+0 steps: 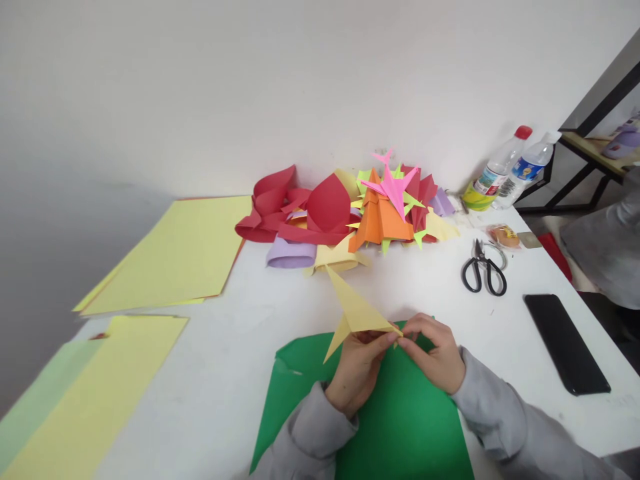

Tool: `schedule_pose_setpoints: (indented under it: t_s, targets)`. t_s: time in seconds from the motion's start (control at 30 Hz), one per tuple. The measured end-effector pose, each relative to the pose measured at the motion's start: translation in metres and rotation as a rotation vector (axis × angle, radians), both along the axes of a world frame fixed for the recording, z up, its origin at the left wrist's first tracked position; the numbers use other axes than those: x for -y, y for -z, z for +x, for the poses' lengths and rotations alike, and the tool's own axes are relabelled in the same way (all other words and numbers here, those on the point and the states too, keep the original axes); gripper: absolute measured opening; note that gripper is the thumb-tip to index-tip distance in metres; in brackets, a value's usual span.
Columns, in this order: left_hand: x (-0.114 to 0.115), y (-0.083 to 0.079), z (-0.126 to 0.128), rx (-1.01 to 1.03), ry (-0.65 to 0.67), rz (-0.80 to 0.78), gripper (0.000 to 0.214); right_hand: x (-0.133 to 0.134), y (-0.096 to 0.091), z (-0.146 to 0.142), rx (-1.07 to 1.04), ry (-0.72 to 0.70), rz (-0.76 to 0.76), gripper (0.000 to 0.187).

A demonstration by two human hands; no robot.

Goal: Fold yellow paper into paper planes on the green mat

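A pale yellow folded paper (357, 306) with long pointed flaps is held up over a green sheet (400, 413). My left hand (359, 365) grips it from below, its thumb pressed near the narrow right end. At that same end, my right hand (434, 349) pinches the tip between thumb and fingers. The paper's longest point reaches up and left, and a shorter one hangs to the lower left. Part of the folded underside is hidden behind my fingers.
Folded paper pieces, including a red one (329, 203), an orange one (383, 220) and a pink one (395, 187), pile against the wall. Yellow sheets (175, 253) lie left. Scissors (483, 270), a black phone (567, 343) and two bottles (500, 167) (530, 167) stand or lie right.
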State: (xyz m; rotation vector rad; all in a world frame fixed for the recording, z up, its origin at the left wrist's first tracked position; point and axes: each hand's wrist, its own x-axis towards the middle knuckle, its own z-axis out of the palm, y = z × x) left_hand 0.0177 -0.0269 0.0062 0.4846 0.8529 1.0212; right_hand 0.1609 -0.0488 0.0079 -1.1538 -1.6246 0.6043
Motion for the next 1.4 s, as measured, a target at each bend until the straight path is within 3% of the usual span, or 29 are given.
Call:
schedule_pose_setpoints:
  t_s: [1.1,1.4]
  targets:
    - [0.0021,0.0038,0.001,-0.028,-0.039,-0.018,0.027,0.0005,0.0012,-0.0036,-0.038,0.026,-0.023,0.015]
    - [0.0033,0.0014,0.0006,0.026,0.036,-0.029,0.027,0.0028,0.0025,-0.0036,-0.044,0.063,0.014,0.014]
